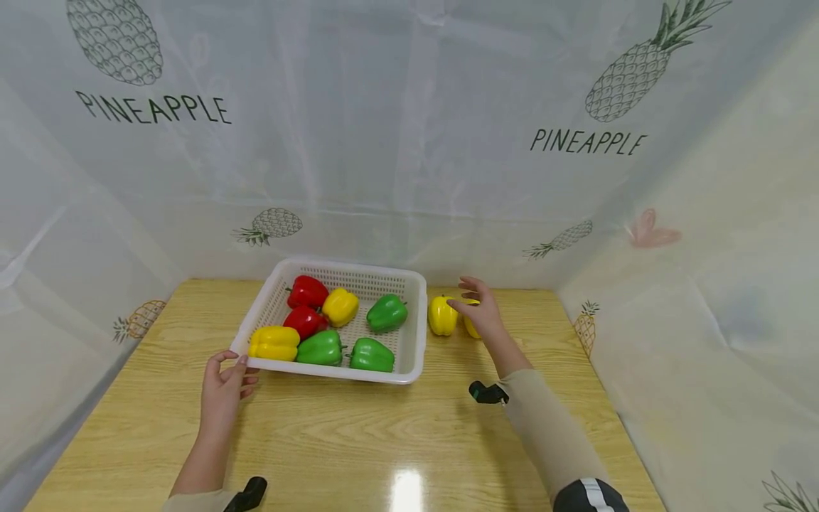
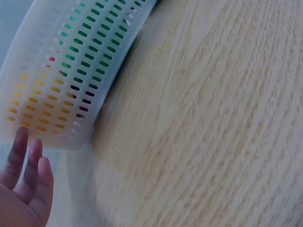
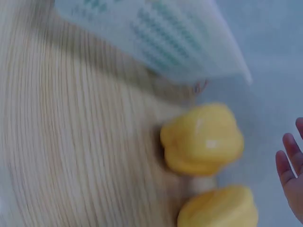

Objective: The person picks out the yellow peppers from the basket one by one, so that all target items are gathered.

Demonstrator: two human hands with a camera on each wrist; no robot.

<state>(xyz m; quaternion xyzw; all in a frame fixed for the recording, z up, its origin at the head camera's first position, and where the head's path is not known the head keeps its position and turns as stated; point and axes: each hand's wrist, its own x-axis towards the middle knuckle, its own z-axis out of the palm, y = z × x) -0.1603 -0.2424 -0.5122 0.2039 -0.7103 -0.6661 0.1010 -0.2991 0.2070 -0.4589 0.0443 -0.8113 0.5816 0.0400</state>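
Note:
A white plastic basket [image 1: 417,320] holds red, yellow and green bell peppers. At its near left corner my left hand [image 1: 220,391] pinches the rim between thumb and forefinger. In the left wrist view, the other fingers [image 2: 45,182] extend toward the slotted wall. My right hand [image 1: 483,309] hovers just right of the basket, fingers spread and loosely bent, holding nothing. A yellow bell pepper [image 1: 441,316] stands beside the basket; a second yellow bell pepper [image 1: 472,328] is partly hidden behind that hand. The right wrist view shows the hand [image 3: 294,177] apart from both peppers.
The wooden table [image 1: 358,434] meets a hanging plastic sheet [image 1: 397,178] printed with pineapples, along its back and sides. In the basket lie red bell peppers [image 1: 308,291], yellow bell peppers [image 1: 275,343] and green bell peppers [image 1: 372,355].

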